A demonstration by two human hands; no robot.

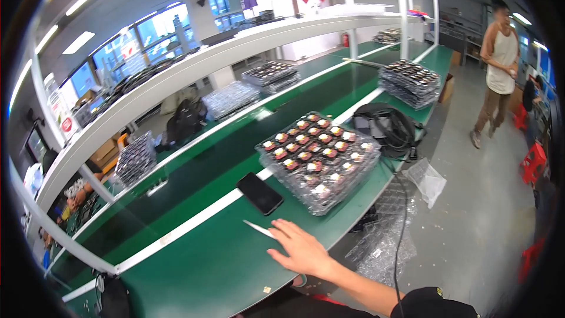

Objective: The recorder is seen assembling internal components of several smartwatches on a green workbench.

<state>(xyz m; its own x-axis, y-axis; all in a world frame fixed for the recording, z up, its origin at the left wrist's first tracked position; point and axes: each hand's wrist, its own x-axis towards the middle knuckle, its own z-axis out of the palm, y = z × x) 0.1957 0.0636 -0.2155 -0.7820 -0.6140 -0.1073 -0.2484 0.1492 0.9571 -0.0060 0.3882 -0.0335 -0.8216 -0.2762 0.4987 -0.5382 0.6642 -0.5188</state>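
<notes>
My right hand (301, 248) reaches in from the lower right and lies flat on the green bench (212, 259), fingers spread, holding nothing. Its fingertips are just short of a thin white stick-like piece (259, 228) lying on the bench. Beyond that lies a black phone (259, 193), face up across the white stripe. To the right of the phone stands a stack of clear plastic trays (318, 162) filled with small red, white and black parts. My left hand is out of the picture.
More tray stacks (410, 82) (272, 75) sit farther along the bench and on the dark conveyor belt. A black coiled cable and bag (385, 125) lie behind the near stack. Clear empty trays (382, 241) hang off the bench edge. A person (499, 65) stands in the aisle at right.
</notes>
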